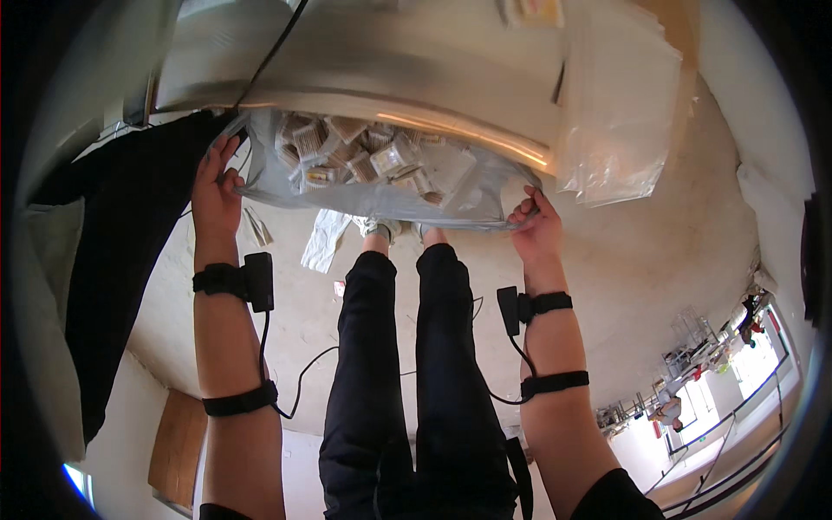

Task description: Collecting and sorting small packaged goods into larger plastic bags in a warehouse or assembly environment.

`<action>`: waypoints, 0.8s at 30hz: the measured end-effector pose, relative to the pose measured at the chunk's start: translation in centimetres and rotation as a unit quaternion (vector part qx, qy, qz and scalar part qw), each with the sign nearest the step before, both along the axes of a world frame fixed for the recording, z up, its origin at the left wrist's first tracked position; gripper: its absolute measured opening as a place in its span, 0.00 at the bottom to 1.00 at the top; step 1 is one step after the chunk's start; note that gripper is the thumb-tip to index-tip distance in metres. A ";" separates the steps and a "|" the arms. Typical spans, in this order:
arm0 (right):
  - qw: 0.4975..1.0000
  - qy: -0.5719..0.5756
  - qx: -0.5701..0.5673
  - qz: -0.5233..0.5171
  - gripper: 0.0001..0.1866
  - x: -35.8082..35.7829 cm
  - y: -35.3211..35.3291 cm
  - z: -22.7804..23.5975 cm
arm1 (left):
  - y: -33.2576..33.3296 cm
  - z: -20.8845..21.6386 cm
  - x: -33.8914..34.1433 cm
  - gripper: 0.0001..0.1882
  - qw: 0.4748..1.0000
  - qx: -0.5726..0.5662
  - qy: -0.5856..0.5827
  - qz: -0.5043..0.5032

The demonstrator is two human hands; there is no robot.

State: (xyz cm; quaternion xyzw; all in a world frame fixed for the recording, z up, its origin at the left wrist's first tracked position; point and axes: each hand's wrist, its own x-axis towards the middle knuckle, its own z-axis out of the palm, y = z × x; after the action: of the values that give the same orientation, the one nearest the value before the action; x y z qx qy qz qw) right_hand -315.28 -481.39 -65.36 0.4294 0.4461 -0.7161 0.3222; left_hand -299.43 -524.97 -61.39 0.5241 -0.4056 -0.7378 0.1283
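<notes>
I have both hands at the mouth of a grey, see-through plastic bag [485, 201], which is stretched open between them just off the near edge of the table [364, 56], above the floor [624, 286]. The left hand [217, 178] grips the bag's left corner, its fingers and thumb closed on the thin film; the right hand [537, 221] pinches the right corner in curled fingers. Inside the bag I see a loose heap of small packs [395, 158], clear with brownish contents, tipped at different angles. On the table's right side, a stack of clear plastic sleeves [620, 104] hangs over the edge, near the right hand but apart from it. Dark cloth [139, 208] drapes down beside the left hand. Each forearm wears black straps [238, 400], with a small black box [258, 282] at the wrist. Below the bag I can make out a white crumpled sheet [325, 240] on the floor, beside the wearer's shoes, and far off to the right another person [669, 412] is small in the view.
</notes>
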 end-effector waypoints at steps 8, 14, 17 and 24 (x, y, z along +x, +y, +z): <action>0.999 0.010 -0.049 -0.011 0.09 0.0 -1.2 2.3 | -1.5 -0.3 0.8 0.17 0.999 0.019 -0.034 0.022; 1.000 0.000 -0.008 -0.009 0.07 -0.5 -0.6 2.3 | 1.0 1.2 -1.3 0.20 0.999 0.016 -0.044 0.013; 1.000 0.002 0.009 0.002 0.06 -0.9 -0.5 3.1 | 5.8 0.2 -18.3 0.16 0.913 0.343 0.207 -0.081; 0.992 0.037 0.031 0.120 0.05 -0.7 -0.4 2.3 | 7.9 -2.8 -19.5 0.13 0.683 0.632 0.350 -0.101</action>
State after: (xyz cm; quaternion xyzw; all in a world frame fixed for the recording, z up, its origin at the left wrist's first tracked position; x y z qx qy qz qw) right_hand -316.01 -481.80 -63.04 0.3559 0.5275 -0.6738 0.3755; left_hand -318.92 -517.02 -64.19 0.1396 0.1812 -0.9574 -0.1763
